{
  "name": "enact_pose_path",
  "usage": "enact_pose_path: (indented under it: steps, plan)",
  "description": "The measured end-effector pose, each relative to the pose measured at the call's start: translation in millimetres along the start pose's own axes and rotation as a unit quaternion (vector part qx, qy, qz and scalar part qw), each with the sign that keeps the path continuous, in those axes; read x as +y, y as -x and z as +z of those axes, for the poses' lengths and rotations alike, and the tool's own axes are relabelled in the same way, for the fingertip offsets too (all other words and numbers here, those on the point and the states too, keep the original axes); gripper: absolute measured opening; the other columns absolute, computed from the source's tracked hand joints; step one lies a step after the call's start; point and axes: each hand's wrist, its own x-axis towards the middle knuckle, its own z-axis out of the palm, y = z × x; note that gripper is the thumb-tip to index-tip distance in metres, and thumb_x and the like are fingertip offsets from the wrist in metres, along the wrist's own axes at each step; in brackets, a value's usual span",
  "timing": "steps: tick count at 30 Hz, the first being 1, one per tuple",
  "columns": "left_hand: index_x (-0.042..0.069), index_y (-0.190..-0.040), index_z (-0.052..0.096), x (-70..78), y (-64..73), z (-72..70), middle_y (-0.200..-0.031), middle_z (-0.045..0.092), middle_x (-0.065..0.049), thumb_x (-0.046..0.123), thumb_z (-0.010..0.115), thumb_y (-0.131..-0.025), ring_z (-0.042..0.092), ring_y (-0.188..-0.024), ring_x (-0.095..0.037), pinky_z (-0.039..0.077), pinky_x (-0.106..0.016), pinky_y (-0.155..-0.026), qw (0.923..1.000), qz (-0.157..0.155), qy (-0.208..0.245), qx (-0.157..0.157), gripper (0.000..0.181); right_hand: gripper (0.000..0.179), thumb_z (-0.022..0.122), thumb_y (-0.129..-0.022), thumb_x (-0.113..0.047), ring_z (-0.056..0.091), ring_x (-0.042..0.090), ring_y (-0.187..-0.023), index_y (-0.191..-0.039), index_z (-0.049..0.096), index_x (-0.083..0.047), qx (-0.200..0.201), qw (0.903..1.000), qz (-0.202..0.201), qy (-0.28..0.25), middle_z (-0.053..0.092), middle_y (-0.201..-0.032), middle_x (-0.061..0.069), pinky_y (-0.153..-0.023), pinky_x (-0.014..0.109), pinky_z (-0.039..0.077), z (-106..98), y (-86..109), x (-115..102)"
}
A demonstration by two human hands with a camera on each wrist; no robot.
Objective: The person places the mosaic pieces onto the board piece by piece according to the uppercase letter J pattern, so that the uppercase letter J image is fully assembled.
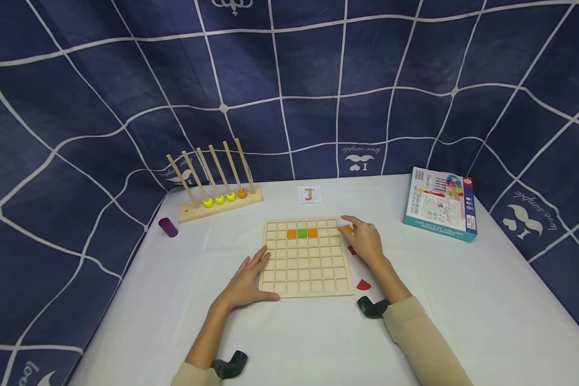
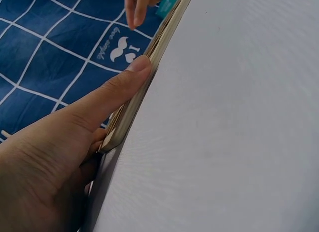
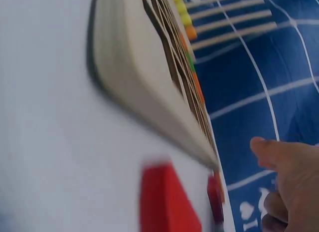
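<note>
A square wooden grid board (image 1: 309,294) lies on the table. Orange, green and orange tiles (image 1: 302,233) sit side by side in a row near its far edge. My left hand (image 1: 243,281) spans the near left corner, its thumb along the front edge and its fingers on the left side. In the left wrist view the straight thumb (image 2: 117,90) presses on the board's edge. At the far right corner is my right hand (image 1: 364,240), thumb and index finger apart. An orange piece (image 1: 349,229) shows between them. No held piece shows in the right wrist view.
Red pieces (image 1: 363,284) lie right of the board. Behind it is a small pattern card (image 1: 310,194). A peg stand (image 1: 220,207) with yellow and orange beads stands at the back left, near a purple cylinder (image 1: 168,227). A game box (image 1: 440,203) lies at the back right.
</note>
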Motion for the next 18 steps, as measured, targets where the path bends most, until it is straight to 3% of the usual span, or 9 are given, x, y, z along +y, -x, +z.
enact_pose_path:
  steps: [5,14,18]
  plan:
    - [0.003,-0.145,0.025,-2.0,-3.7,-1.4,-0.154,0.011,-0.005,0.068,0.072,-0.057,0.012,-0.139,-0.018,0.004,-0.039,-0.113,1.0,0.006,-0.005,0.003,0.119,0.041,0.071,-0.082,-0.028,0.024,0.01,-0.041,-0.114,0.065,-0.004,-0.01,0.9993,0.029,0.022,0.032,-0.046,-0.002,-0.036,0.026,0.022,-4,-2.1,18]
    - [0.005,-0.145,0.024,-3.5,-4.9,1.4,-0.154,0.01,-0.003,0.069,0.071,-0.058,0.013,-0.139,-0.018,0.004,-0.037,-0.113,0.9999,0.008,-0.011,0.002,0.119,0.049,0.069,-0.083,-0.034,0.031,0.015,-0.047,-0.122,0.061,-0.006,-0.121,0.9892,0.08,0.024,0.038,-0.049,0.0,-0.042,0.027,0.027,-3,-0.8,29]
    - [0.005,-0.146,0.023,-4.3,-4.3,1.3,-0.154,0.009,-0.002,0.07,0.07,-0.058,0.013,-0.139,-0.018,0.004,-0.036,-0.113,0.9998,0.007,-0.017,0.003,0.119,0.043,0.068,-0.085,-0.028,0.031,0.017,-0.046,-0.12,0.062,-0.004,-0.128,0.9887,0.076,0.018,0.037,-0.049,0.001,-0.043,0.028,0.028,-4,0.0,30]
